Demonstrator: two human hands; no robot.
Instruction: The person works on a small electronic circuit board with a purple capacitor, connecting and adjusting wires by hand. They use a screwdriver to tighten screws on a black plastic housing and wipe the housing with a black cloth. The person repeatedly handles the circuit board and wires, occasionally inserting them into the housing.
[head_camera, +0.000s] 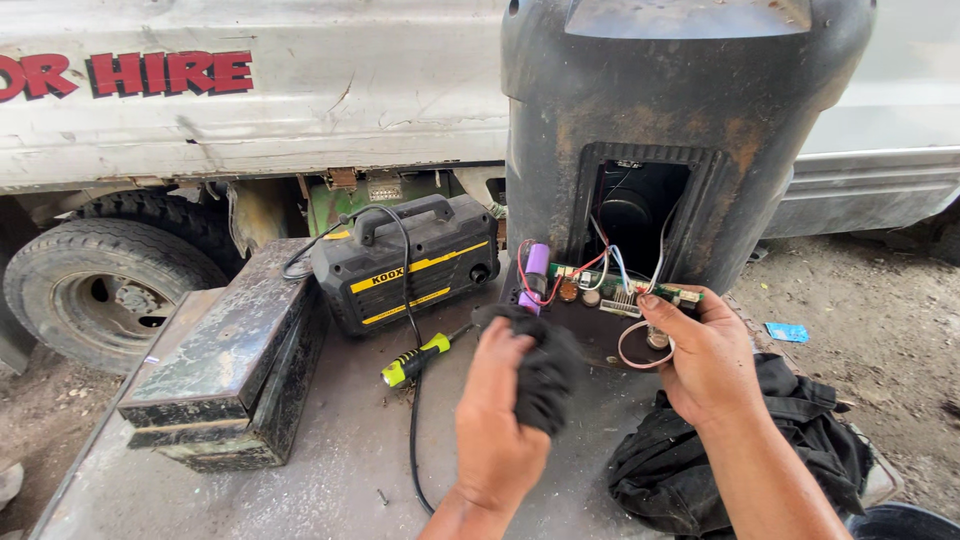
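1. Left hand (497, 420) has its fingers wrapped tight round a wad of black cloth (545, 372), held up over the counter (330, 450) just in front of the board.
2. Right hand (703, 362) fingers are pinched on the right end of the circuit board (615, 296), thumb on top. The board sits at the foot of the opening in the speaker cabinet (690, 110), tethered by red, blue and white wires running back inside.
3. Purple battery cell (537, 262) stands upright at the board's left end, wired in.
4. Handling, my read: board is light and stiff but fragile. Solder joints and thin wires won't take pulling. Hold by bare edges, as the right hand does, not by components or the cell. Little slack in the wires, so keep it near the opening.
5. Cloth is soft and light, grabs anywhere. It could snag on component legs if dragged hard across the board.
6. A loose wire loop (640, 350) lies under the right hand on the dark panel.
7. Screwdriver (420, 358) with green-yellow handle lies on the counter left of the cloth, tip toward the board.
8. Black-and-yellow case (410, 265) sits behind it, black cable (413, 440) trailing down the counter.
9. Stacked dark metal slabs (235, 360) at left. Black bag (740, 460) at right, under the right forearm.
10. White vehicle (250, 90) and tyre (110, 285) behind, dirt ground around.
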